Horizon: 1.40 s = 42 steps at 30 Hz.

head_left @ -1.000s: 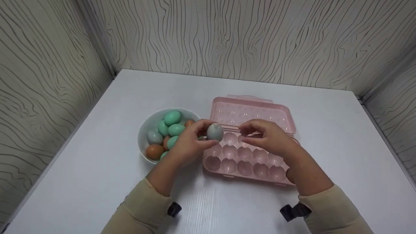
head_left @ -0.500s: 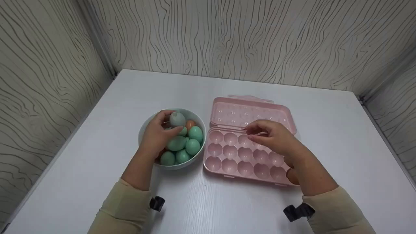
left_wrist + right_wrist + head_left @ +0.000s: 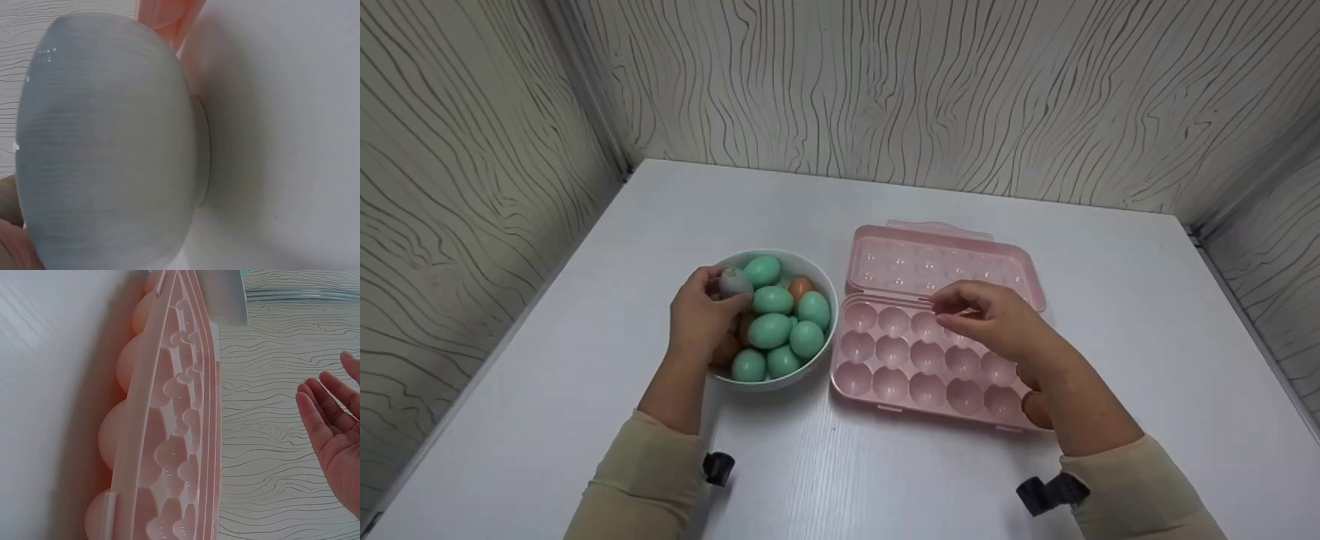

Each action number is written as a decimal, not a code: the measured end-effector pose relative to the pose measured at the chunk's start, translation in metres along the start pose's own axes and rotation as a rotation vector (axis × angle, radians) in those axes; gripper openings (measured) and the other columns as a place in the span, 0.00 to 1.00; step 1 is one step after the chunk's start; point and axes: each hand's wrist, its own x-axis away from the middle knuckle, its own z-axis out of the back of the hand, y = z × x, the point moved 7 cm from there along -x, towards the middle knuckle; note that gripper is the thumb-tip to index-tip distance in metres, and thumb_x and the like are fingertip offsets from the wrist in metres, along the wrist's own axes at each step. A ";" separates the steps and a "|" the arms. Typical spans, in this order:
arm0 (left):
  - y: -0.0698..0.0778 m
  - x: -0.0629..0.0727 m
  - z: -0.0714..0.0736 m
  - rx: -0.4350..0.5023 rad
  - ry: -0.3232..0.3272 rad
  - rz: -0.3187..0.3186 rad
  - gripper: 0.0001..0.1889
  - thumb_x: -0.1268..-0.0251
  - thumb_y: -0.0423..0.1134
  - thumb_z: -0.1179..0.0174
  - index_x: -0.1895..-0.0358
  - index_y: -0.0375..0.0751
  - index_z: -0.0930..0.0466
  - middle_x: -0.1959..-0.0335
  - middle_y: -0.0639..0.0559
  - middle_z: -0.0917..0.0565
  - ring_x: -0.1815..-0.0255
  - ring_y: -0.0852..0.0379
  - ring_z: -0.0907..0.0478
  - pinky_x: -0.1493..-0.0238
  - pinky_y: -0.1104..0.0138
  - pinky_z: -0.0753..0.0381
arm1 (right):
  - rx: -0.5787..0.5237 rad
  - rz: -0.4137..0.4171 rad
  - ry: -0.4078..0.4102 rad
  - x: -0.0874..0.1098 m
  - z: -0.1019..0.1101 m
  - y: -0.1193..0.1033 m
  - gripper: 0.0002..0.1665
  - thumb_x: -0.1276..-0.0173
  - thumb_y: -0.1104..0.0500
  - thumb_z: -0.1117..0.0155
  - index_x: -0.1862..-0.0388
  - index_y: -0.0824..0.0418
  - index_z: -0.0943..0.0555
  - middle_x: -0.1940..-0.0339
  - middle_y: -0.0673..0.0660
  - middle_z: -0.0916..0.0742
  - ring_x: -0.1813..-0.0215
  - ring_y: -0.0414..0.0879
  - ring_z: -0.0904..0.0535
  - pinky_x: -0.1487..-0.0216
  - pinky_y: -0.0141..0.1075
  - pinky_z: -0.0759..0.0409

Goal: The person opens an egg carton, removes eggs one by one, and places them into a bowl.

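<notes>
At the left side of the white bowl (image 3: 830, 352), my left hand (image 3: 696, 315) holds a pale grey-blue egg (image 3: 736, 282) between fingers and thumb. Green eggs (image 3: 769, 331) and brown eggs (image 3: 801, 287) fill the bowl around it. In the left wrist view the bowl's outer wall (image 3: 112, 140) hides the egg, and only part of the hand shows. My right hand (image 3: 990, 315) hovers over the pink egg box (image 3: 928, 355), its fingers relaxed and nothing in them. The right wrist view shows that hand (image 3: 334, 439) beside the box's hollows.
The box's pink lid (image 3: 945, 259) lies folded back behind the tray. Brown eggs (image 3: 1037, 409) sit in hollows at its right end, partly behind my right wrist. A white table (image 3: 840, 480) bears everything, with patterned walls (image 3: 885, 90) around it.
My left hand has moved left with the grey-blue egg, from above the egg box to the bowl's left side, and lower. The right hand has shifted slightly right.
</notes>
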 end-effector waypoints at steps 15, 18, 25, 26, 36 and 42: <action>-0.008 -0.007 -0.004 0.044 0.006 0.070 0.23 0.44 0.38 0.38 0.43 0.42 0.27 0.46 0.48 0.24 0.42 0.53 0.31 0.42 0.62 0.31 | -0.024 -0.036 0.005 0.001 0.000 0.002 0.13 0.37 0.58 0.38 0.53 0.57 0.22 0.57 0.51 0.17 0.53 0.45 0.22 0.51 0.32 0.23; -0.008 -0.007 -0.004 0.036 -0.002 0.083 0.23 0.43 0.39 0.39 0.42 0.42 0.27 0.45 0.48 0.25 0.40 0.52 0.33 0.41 0.61 0.32 | -0.050 -0.066 0.011 0.002 0.000 0.006 0.13 0.38 0.60 0.38 0.54 0.58 0.22 0.57 0.52 0.17 0.53 0.45 0.21 0.52 0.32 0.23; -0.008 -0.006 -0.002 0.063 -0.001 0.119 0.23 0.41 0.39 0.40 0.41 0.43 0.28 0.44 0.48 0.25 0.39 0.52 0.34 0.39 0.59 0.34 | -0.022 -0.038 0.012 0.001 0.001 0.006 0.13 0.38 0.61 0.38 0.53 0.60 0.22 0.58 0.53 0.17 0.54 0.45 0.21 0.52 0.31 0.23; -0.008 -0.006 -0.001 0.068 0.002 0.118 0.23 0.41 0.39 0.40 0.41 0.43 0.28 0.44 0.48 0.25 0.39 0.52 0.33 0.39 0.60 0.34 | -0.013 -0.033 0.013 0.001 0.001 0.007 0.13 0.37 0.61 0.39 0.53 0.61 0.22 0.58 0.53 0.17 0.54 0.45 0.21 0.52 0.30 0.23; -0.002 -0.006 0.009 0.145 0.013 0.117 0.22 0.40 0.38 0.42 0.41 0.42 0.28 0.44 0.49 0.25 0.40 0.54 0.32 0.41 0.64 0.31 | -0.020 -0.097 0.033 0.005 0.008 0.014 0.14 0.38 0.55 0.37 0.53 0.53 0.22 0.57 0.50 0.18 0.52 0.43 0.23 0.49 0.30 0.25; 0.005 -0.005 0.010 0.168 -0.003 0.097 0.21 0.39 0.38 0.42 0.41 0.42 0.28 0.44 0.49 0.25 0.41 0.55 0.30 0.43 0.65 0.29 | 0.027 -0.073 0.066 0.009 0.017 0.017 0.15 0.38 0.54 0.37 0.53 0.55 0.21 0.58 0.51 0.17 0.53 0.43 0.22 0.52 0.29 0.24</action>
